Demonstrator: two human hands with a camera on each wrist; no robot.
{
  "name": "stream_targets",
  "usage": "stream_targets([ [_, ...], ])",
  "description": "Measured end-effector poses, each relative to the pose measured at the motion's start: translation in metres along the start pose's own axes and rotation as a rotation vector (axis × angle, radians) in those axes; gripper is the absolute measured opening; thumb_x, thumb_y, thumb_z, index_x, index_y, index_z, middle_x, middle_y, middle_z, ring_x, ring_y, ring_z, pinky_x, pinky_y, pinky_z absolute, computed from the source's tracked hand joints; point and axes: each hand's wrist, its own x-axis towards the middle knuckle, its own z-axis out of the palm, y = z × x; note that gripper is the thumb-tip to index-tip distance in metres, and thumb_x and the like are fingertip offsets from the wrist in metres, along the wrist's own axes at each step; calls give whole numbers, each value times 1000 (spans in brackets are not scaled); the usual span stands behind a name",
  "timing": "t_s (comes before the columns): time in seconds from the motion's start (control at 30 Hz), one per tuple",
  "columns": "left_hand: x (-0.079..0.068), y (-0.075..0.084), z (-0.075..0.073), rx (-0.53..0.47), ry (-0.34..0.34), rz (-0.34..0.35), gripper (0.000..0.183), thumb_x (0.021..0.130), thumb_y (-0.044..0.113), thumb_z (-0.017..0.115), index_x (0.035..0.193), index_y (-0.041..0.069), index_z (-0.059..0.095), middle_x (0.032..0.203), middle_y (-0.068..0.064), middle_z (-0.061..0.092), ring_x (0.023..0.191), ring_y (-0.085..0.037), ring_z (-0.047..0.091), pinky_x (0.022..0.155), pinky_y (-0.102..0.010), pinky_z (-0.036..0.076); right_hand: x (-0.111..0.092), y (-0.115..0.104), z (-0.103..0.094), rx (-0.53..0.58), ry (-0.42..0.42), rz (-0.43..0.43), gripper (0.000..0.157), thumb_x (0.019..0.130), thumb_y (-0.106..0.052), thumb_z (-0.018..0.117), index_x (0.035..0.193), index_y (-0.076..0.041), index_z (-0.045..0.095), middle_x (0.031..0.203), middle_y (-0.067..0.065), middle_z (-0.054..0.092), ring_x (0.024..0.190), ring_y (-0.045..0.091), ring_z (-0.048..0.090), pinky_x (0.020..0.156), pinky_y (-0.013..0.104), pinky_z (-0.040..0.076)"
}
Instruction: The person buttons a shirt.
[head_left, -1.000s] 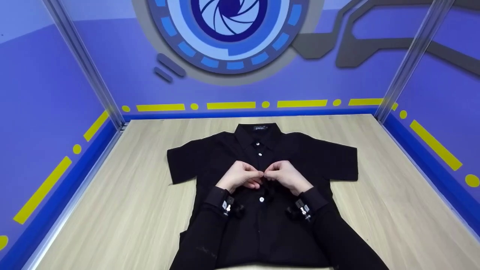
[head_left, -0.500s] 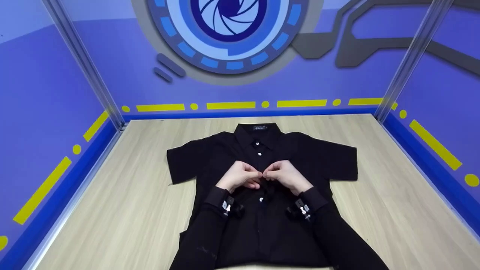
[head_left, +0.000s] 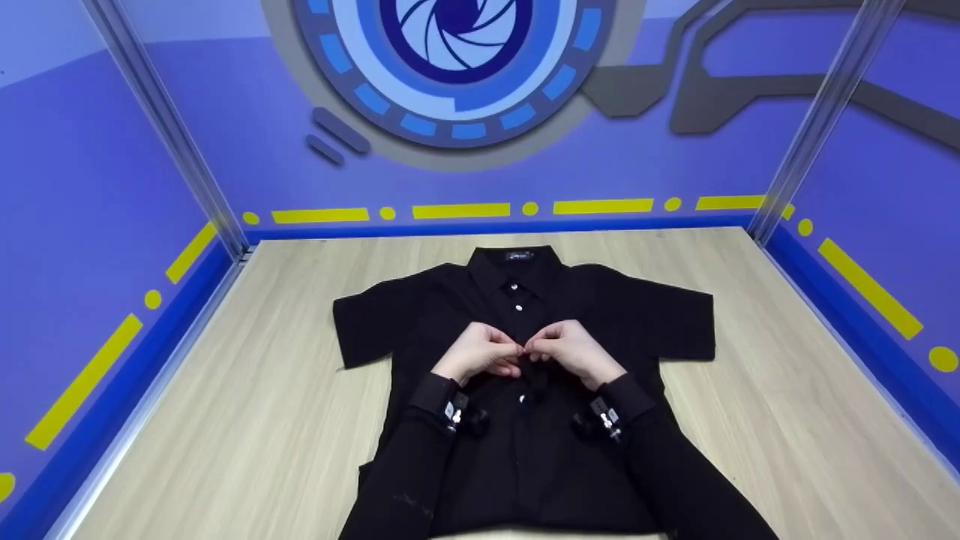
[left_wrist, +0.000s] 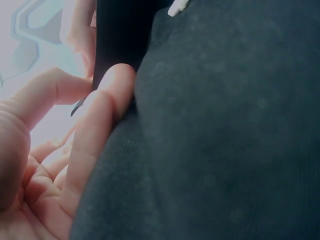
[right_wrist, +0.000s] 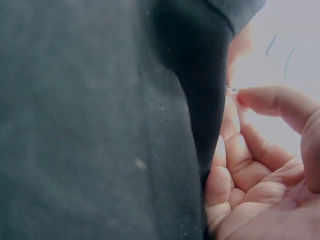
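Note:
A black short-sleeved shirt [head_left: 480, 472] lies front up, collar at the far side. White buttons run down its placket, one [head_left: 518, 307] above the hands and one [head_left: 523, 399] below. My left hand [head_left: 480, 351] pinches the raised front edge between thumb and forefinger; the left wrist view shows the dark cloth [left_wrist: 120, 40] at those fingertips. Tip to tip with it, my right hand [head_left: 574, 352] pinches the same spot on the placket. In the right wrist view a small shiny bit [right_wrist: 231, 90] shows by the right thumb tip; the fingers hide most of it.
The shirt spreads over a pale wooden table [head_left: 247, 420]. Its sleeves reach out left and right. Blue printed walls [head_left: 420, 180] enclose the back and both sides, with metal posts [head_left: 169, 135] at the corners. Both wrists carry small cameras [head_left: 600, 420].
Both pinching hands shift very slightly to the left at the placket, keeping their grip. The shirt otherwise stays put.

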Motion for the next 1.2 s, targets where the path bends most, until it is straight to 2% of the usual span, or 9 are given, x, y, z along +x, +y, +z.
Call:
stream_targets([
  [0.27, 1, 0, 0, 35, 13, -1, 14, 82, 4, 71, 89, -8, 71, 74, -16, 72, 59, -17, 70, 55, -24, 57, -1, -2, 0, -7, -15, -21, 13, 83, -8, 66, 88, -1, 75, 78, 11, 72, 69, 15, 62, 65, 23, 50],
  [0.63, 1, 0, 1, 50, 31, 12, 9, 82, 3, 71, 85, -6, 70, 64, -8, 68, 55, -15, 68, 52, -23, 56, -1, -1, -1, 16, -22, -17, 14, 84, -9, 68, 90, 1, 75, 78, 11, 73, 69, 14, 62, 65, 23, 50],
  [1.03, 1, -1, 1, 61, 39, 16, 5, 81, 3, 71, 80, -1, 69, 64, -8, 68, 55, -15, 67, 52, -22, 56, 1, 1, -1, -7, -19, -12, 14, 83, -12, 70, 89, -1, 76, 77, 13, 73, 67, 14, 61, 63, 22, 48],
  [1.2, 1, -1, 2, 74, 46, 20, 5, 81, 3, 70, 77, 1, 68, 66, -9, 68, 56, -15, 68, 53, -23, 56, -2, -3, -2, -7, -39, -7, 17, 85, -11, 70, 93, 3, 74, 83, 20, 72, 71, 20, 62, 65, 25, 50],
])
